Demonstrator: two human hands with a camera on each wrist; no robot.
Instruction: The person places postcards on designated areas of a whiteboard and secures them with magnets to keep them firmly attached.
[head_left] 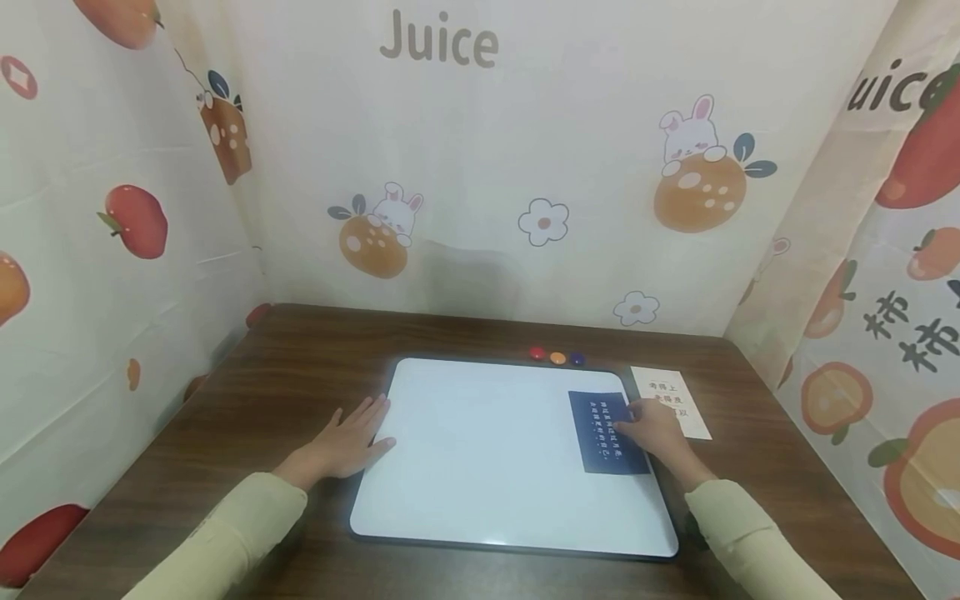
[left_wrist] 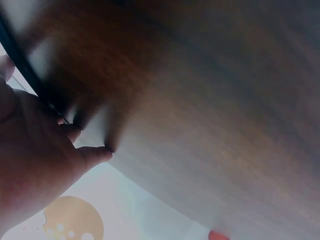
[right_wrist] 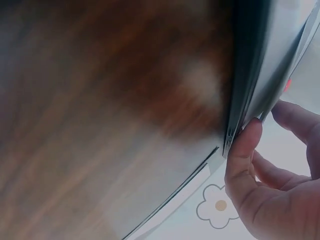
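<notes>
A whiteboard (head_left: pixel 480 467) with a dark rim lies flat on the table. My left hand (head_left: pixel 341 442), fingers spread and straight, rests at its left edge; the left wrist view shows that hand (left_wrist: pixel 35 155) beside the dark rim. Near the board's right side lies a dark blue card (head_left: pixel 600 450) with white writing. My right hand (head_left: pixel 656 433) pinches this card by its right edge. From the right wrist, the fingers of that hand (right_wrist: pixel 280 180) close on the thin card edge, which stands slightly off the board.
Behind the board sit three round pieces: red (head_left: pixel 537 353), orange (head_left: pixel 557 358) and dark blue (head_left: pixel 577 359). A white card (head_left: pixel 693 412) with printed characters lies right of the board, partly covered by the right hand. Printed curtains (head_left: pixel 480 167) enclose the brown wooden table (head_left: pixel 315 358).
</notes>
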